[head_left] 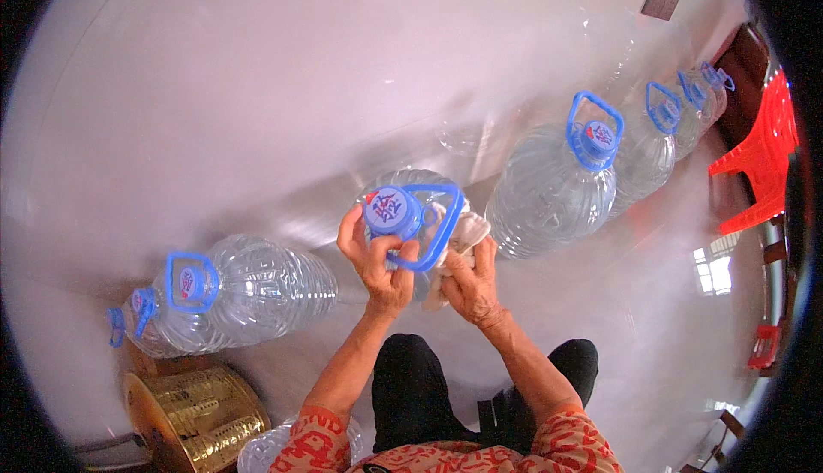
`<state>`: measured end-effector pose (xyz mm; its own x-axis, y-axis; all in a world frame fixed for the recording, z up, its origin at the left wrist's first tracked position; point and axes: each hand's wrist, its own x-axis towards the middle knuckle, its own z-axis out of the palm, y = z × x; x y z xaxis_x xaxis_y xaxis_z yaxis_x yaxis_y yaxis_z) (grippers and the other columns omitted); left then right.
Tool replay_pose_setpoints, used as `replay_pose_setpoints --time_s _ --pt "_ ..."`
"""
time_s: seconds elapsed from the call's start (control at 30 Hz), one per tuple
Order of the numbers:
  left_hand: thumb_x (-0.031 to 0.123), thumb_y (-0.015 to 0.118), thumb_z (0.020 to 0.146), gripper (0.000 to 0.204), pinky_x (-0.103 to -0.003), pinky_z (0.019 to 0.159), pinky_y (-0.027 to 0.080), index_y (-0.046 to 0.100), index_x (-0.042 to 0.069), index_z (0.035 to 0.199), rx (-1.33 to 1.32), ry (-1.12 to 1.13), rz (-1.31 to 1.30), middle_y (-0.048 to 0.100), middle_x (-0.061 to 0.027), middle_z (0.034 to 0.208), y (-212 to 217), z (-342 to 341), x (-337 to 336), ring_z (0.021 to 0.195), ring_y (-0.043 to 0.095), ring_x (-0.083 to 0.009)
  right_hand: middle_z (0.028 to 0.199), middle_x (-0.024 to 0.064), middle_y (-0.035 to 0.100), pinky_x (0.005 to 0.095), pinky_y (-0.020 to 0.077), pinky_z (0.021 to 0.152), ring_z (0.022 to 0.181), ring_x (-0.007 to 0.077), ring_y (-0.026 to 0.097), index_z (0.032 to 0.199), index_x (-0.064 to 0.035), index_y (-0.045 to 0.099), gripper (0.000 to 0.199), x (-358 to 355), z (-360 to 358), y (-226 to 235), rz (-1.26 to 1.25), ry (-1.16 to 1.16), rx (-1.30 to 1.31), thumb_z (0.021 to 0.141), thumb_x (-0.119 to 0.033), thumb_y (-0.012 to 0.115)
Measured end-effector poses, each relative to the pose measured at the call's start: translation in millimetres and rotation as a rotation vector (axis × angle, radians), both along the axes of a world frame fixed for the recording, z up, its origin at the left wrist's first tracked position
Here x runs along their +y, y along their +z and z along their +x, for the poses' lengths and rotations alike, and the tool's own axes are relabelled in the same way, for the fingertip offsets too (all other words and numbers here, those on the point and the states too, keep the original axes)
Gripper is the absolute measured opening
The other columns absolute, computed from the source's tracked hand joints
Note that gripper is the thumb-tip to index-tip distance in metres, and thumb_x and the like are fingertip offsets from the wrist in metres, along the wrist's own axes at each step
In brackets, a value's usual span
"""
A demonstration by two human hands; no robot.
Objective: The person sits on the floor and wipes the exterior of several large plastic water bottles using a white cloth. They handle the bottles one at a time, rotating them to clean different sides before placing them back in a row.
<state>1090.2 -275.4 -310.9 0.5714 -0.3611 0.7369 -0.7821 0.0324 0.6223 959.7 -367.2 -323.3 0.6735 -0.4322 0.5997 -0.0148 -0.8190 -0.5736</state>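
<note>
The big clear bottle [399, 204] is right in front of the person, between the two hands. Its blue cap [387, 210] points up at us. I can't tell if its bottom touches the floor [651, 301]. The left hand [377, 265] is closed on the bottle's top, with fingers and thumb bent around the cap. A blue handle [447, 226] sticks out from the neck toward the right hand [473, 286]. That hand is closed on a crumpled, whitish cloth [468, 231], held up close to the bottle's side.

More bottles like it stand along the back edge of the floor, near the pale wall [257, 87]. On the right, a large bottle [549, 188] is nearest, and others go away in a row behind it. On the left, another bottle [266, 289] is nearest, with more past it.

Near us at the left side of the floor is a shiny gold drum [201, 413]. A clear plastic thing [255, 454] is just beside it, partly hidden by the person's red-patterned sleeve [313, 443]. The person has black trousers [411, 387]. By the far right edge of the floor is a bright red plastic seat [763, 160]. A dark socket plate [659, 2] is on the wall.
</note>
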Motion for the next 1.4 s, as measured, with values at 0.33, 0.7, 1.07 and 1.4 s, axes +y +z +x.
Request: replay_pose_setpoints --time_s 0.33,0.7,1.07,1.4 --pt "0.026 0.074 0.079 0.077 -0.039 0.097 0.04 0.031 0.002 0.138 0.372 0.11 0.055 0.052 -0.0161 0.12 5.9 -3.5 -22.1 0.113 0.051 -0.0263 0.11 0.0252 0.052 0.0493 0.0427 0.084 0.102 0.0407 0.051 0.11 -0.0071 0.061 0.04 -72.1 44.5 -0.5 0.144 0.082 -0.035 0.07 -0.014 0.058" --pt "0.033 0.078 0.075 0.07 -0.038 0.089 0.045 0.045 0.001 0.127 0.385 0.339 0.052 0.061 -0.0146 0.111 9.5 -11.9 -26.4 0.099 0.06 -0.0248 0.111 0.0286 0.048 0.0483 0.0405 0.088 0.1 0.044 0.049 0.115 -0.0046 0.059 0.042 -73.4 46.8 -32.7 0.449 0.045 -0.148 0.076 -0.018 0.054" --pt "0.037 0.074 0.077 0.066 -0.037 0.092 0.04 0.045 0.001 0.124 0.354 0.358 0.061 0.055 -0.013 0.111 -3.6 -22.9 -9.8 0.102 0.054 -0.0235 0.113 0.017 0.049 0.0476 0.0369 0.085 0.108 0.0351 0.046 0.114 -0.0159 0.061 0.047 -40.5 27.7 4.0 0.156 0.056 -0.032 0.068 -0.022 0.063" --pt "0.031 0.071 0.079 0.06 -0.036 0.091 0.041 0.045 0.001 0.124 0.377 0.378 0.036 0.056 -0.0116 0.108 -0.5 -20.3 -13.7 0.099 0.054 -0.0214 0.099 0.0218 0.061 0.0523 0.0447 0.082 0.093 0.042 0.058 0.101 -0.0105 0.068 0.032 -106.7 139.2 -4.0 0.47 0.194 0.389 0.083 -0.032 0.052"
